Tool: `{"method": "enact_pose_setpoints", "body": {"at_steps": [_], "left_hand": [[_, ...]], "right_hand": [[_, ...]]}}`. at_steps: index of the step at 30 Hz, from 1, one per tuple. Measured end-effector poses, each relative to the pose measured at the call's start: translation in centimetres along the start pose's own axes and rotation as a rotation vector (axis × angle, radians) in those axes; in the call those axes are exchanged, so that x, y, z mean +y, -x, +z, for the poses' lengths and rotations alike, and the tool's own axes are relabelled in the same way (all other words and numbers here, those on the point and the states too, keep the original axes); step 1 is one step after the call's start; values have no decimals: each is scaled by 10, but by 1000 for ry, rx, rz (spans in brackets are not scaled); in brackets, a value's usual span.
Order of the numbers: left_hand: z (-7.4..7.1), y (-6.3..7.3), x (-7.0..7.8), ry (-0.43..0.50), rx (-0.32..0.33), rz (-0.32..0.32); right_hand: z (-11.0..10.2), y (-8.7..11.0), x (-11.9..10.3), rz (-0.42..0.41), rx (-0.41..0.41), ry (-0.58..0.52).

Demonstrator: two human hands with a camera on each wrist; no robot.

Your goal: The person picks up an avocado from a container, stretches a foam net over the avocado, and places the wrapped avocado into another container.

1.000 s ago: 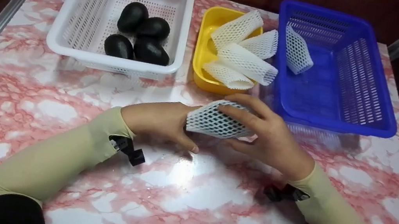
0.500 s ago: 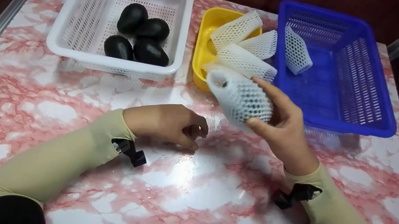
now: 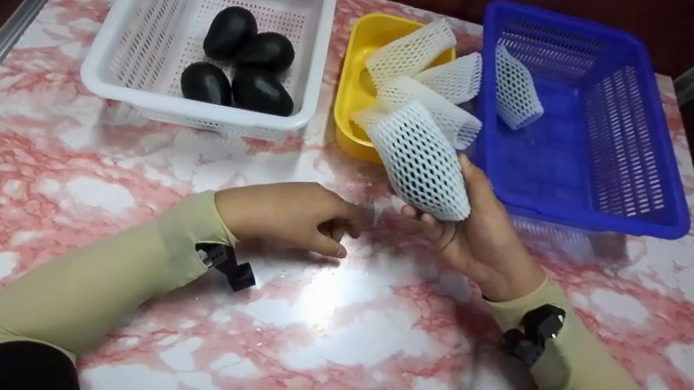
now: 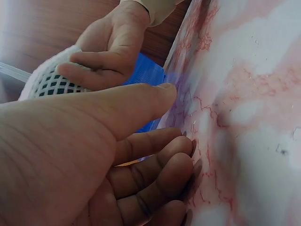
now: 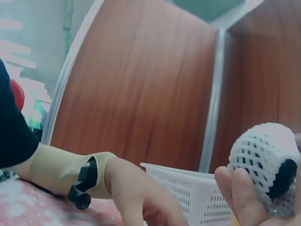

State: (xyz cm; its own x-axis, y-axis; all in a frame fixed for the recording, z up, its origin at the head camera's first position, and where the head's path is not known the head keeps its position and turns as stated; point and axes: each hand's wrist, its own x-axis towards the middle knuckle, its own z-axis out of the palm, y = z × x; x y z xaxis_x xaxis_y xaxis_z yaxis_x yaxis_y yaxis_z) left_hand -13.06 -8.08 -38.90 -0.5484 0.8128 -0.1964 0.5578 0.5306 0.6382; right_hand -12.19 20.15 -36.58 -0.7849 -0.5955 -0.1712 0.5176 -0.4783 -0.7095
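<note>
My right hand (image 3: 484,246) holds an avocado in a white foam net sleeve (image 3: 424,158), tilted above the front of the yellow tub. In the right wrist view the dark avocado (image 5: 283,180) shows through the sleeve's end and mesh, with fingers curled against it. My left hand (image 3: 285,215) rests low over the table, its fingers loosely curled around nothing; the left wrist view shows the fingertips (image 4: 175,172) at the tabletop. Another sleeved avocado (image 3: 517,90) lies at the left side of the blue basket (image 3: 652,227).
The white basket (image 3: 195,106) at back left holds several bare avocados (image 3: 263,89). Between the baskets stands a yellow tub (image 3: 351,85) with several foam net sleeves (image 3: 409,53) piled in it. The marbled table (image 3: 124,258) is bounded by wooden panels.
The left hand has let go of the sleeved avocado and stays near its place. My right hand has carried it away from the left hand and turned it so one end points up.
</note>
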Motion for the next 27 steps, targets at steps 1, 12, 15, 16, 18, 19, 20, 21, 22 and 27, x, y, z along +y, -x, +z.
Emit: {"method": "enact_pose_setpoints", "body": {"at_steps": [1, 12, 15, 16, 18, 19, 20, 21, 22, 27], "left_hand": [[0, 0, 0, -3, 0, 0], [0, -1, 0, -12, -2, -15], [0, -1, 0, -13, -4, -22], [0, -1, 0, -12, -4, -24], [0, -1, 0, -11, -4, -27], [0, -1, 0, -12, -4, -27], [0, -1, 0, -13, -2, -26], [0, -1, 0, -15, 0, -24], [1, -1, 0, -18, 2, -22], [1, 0, 0, -30, 8, -15]], "right_hand": [[-1, -1, 1, 15, 24, 5], [-5, -4, 6, 63, 95, 62], [-4, -4, 5, 62, 97, 68], [-4, -4, 5, 59, 97, 78], [-4, -4, 5, 56, 95, 72], [-3, -4, 4, 54, 94, 71], [-3, -4, 4, 50, 93, 77], [-3, -4, 4, 44, 93, 76], [-3, -4, 4, 39, 96, 65], [-1, -2, 5, -22, 132, 106]]}}
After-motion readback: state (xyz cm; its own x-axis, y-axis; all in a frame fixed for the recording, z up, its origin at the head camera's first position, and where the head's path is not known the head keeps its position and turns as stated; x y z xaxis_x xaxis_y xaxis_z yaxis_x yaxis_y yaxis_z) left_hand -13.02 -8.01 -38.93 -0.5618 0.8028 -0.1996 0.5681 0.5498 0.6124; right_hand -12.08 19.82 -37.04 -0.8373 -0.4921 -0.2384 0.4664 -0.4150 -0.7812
